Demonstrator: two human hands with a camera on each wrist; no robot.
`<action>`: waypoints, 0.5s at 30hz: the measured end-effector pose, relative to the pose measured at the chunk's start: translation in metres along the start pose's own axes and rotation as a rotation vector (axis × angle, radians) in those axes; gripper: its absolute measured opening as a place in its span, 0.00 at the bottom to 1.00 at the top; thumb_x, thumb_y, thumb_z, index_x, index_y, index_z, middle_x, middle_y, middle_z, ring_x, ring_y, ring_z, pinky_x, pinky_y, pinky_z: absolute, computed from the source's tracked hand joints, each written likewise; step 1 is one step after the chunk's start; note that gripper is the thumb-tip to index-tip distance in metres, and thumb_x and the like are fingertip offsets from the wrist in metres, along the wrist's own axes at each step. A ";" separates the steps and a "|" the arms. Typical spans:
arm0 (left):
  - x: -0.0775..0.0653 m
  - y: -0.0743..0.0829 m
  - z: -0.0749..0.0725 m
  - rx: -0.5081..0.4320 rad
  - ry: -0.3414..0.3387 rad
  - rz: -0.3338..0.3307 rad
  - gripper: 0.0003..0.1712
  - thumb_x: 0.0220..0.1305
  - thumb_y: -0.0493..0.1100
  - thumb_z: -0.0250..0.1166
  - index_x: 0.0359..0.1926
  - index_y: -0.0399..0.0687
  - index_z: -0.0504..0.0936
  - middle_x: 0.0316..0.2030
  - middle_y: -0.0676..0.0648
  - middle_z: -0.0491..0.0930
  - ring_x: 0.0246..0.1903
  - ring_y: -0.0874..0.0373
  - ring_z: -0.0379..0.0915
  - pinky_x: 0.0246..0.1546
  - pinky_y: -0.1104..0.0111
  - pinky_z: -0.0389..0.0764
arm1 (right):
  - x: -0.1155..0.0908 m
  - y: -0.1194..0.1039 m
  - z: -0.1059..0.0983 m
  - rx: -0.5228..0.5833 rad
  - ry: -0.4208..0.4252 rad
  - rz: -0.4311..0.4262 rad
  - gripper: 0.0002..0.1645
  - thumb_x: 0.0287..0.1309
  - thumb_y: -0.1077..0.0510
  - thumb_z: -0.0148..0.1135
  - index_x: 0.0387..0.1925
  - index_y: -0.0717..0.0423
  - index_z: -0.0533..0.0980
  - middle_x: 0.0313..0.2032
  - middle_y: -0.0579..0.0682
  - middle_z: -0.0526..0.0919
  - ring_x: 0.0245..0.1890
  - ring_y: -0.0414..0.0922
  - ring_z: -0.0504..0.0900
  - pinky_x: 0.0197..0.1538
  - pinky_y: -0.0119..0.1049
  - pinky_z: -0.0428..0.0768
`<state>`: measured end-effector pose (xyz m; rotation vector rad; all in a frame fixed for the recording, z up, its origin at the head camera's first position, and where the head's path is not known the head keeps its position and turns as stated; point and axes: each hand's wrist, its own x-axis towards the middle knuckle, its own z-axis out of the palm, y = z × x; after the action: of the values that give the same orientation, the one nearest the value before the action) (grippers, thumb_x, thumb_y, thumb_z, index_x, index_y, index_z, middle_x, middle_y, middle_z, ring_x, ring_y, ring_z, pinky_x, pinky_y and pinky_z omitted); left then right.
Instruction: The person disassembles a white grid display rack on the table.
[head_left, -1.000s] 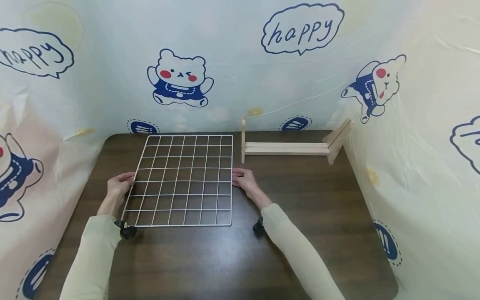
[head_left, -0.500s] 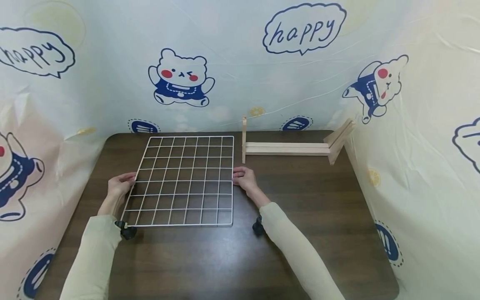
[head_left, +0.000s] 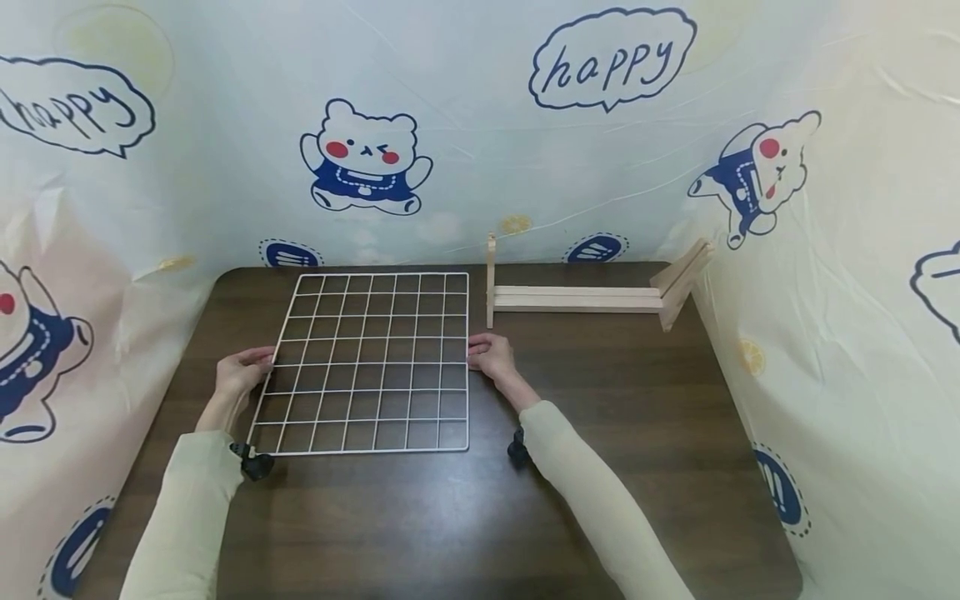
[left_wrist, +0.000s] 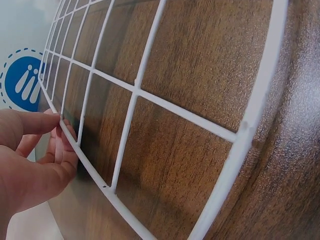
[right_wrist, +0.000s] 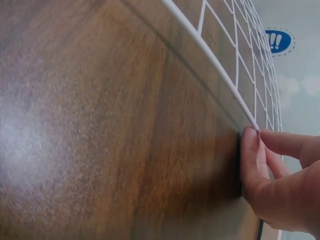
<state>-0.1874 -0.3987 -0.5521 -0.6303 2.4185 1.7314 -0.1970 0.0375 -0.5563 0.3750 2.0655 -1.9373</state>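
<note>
A white wire grid panel (head_left: 365,363) spans the left half of the table, held at both sides. My left hand (head_left: 242,375) pinches its left edge; in the left wrist view the thumb of that hand (left_wrist: 35,155) lies over the rim wire with fingers curled beneath. On the opposite edge my right hand (head_left: 492,358) pinches the rim, and the right wrist view shows thumb and fingers of this hand (right_wrist: 285,175) meeting around the wire. A shadow below the rim there shows the right side slightly off the tabletop. Parts of the fingers are hidden behind the wire.
A pale wooden rack (head_left: 577,299) with two upright ends and a crossbar stands at the back right of the brown table (head_left: 600,467). A printed cloth (head_left: 480,125) with bears and lettering hangs around the back and sides, close to the table edges.
Both hands keep their pinch on the grid panel. It has barely shifted, and the whole head view has drifted a few pixels.
</note>
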 end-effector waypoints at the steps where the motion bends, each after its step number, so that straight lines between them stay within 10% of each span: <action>1: 0.000 0.000 0.000 0.004 0.000 -0.003 0.23 0.64 0.27 0.57 0.59 0.20 0.68 0.25 0.62 0.80 0.26 0.73 0.73 0.27 0.79 0.77 | 0.000 0.000 0.000 -0.003 -0.002 0.004 0.24 0.50 0.81 0.59 0.51 0.71 0.76 0.39 0.67 0.82 0.34 0.54 0.84 0.40 0.38 0.84; 15: 0.006 -0.001 -0.005 0.059 -0.072 -0.046 0.25 0.66 0.31 0.57 0.62 0.23 0.67 0.26 0.66 0.81 0.28 0.74 0.75 0.30 0.76 0.79 | 0.004 -0.002 -0.004 -0.011 -0.015 0.025 0.22 0.50 0.81 0.58 0.50 0.72 0.77 0.39 0.68 0.83 0.29 0.48 0.84 0.37 0.36 0.84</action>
<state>-0.1915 -0.4054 -0.5528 -0.6009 2.3787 1.6295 -0.2017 0.0410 -0.5554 0.3810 2.0513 -1.9074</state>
